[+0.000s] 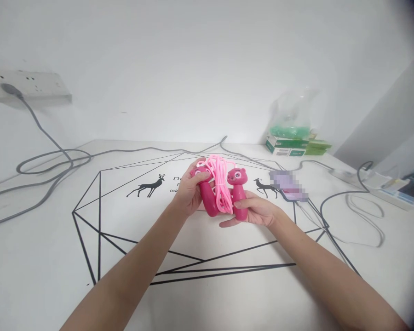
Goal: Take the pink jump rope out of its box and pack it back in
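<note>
A pink jump rope is held up in both hands over the table, its cord coiled into a bundle between two dark pink handles. Each handle has an animal head with big eyes at its top. My left hand is closed around the left handle, thumb across its head. The right handle lies in my right hand, with the thumb pressed over its lower part and a finger stretched out beneath. The coiled cord hangs between the hands and touches the left handle.
The white table mat carries black lines and deer prints. Right of my hands lies a blurred phone. Green-and-white boxes and a plastic bag stand by the wall. Grey cables cross the table from a wall socket.
</note>
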`<state>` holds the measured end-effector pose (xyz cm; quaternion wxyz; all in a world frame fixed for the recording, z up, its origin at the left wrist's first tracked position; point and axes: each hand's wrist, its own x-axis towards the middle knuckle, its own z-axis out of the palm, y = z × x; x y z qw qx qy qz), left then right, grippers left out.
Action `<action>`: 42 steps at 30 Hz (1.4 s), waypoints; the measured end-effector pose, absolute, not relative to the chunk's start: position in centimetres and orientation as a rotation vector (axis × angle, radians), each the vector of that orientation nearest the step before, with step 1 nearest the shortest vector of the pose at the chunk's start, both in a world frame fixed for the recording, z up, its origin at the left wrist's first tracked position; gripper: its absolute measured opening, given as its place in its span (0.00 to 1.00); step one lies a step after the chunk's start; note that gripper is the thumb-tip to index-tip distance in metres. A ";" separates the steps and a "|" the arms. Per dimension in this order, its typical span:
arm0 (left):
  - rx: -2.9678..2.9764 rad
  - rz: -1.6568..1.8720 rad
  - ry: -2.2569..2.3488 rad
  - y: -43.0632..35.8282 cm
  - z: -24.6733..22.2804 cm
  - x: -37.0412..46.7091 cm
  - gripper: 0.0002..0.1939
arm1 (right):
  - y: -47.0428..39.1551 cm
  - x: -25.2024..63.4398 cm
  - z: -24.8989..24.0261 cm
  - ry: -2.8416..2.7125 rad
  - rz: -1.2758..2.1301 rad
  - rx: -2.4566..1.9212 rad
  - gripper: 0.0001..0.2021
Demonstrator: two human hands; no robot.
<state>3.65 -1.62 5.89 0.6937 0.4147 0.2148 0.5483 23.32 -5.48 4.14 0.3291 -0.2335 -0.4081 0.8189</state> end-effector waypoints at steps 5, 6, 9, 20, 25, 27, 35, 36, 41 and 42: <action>0.969 1.184 0.431 -1.7 6.4 3.4 0.19 | -5.6 23.5 4.3 -1.089 2.178 -0.617 0.23; 0.978 1.170 0.430 -1.8 6.5 3.4 0.18 | -5.6 23.6 4.3 -1.094 2.186 -0.609 0.23; 0.985 1.130 0.447 -1.8 6.6 3.1 0.18 | -5.6 23.6 4.3 -1.110 2.179 -0.600 0.23; 0.985 1.142 0.497 -1.7 6.2 3.3 0.21 | -5.9 22.8 4.9 -1.147 2.123 -0.719 0.19; 0.984 1.218 0.525 -1.9 5.7 4.0 0.23 | -6.1 21.8 5.4 -1.138 2.008 -0.843 0.19; 1.000 1.226 0.528 -2.1 5.4 4.3 0.23 | -6.2 21.5 5.4 -1.134 1.975 -0.874 0.20; 0.927 1.266 0.557 -3.0 5.1 5.1 0.25 | -6.2 20.9 5.5 -1.171 1.811 -1.010 0.20; 0.918 1.270 0.552 -3.0 5.0 5.2 0.25 | -6.2 21.0 5.6 -1.174 1.801 -1.025 0.19; 0.968 1.235 0.514 -2.6 5.3 4.9 0.26 | -6.1 22.0 5.9 -1.196 1.792 -1.023 0.18; 0.990 1.213 0.516 -2.4 5.5 4.6 0.26 | -6.1 22.2 6.0 -1.222 1.792 -1.022 0.18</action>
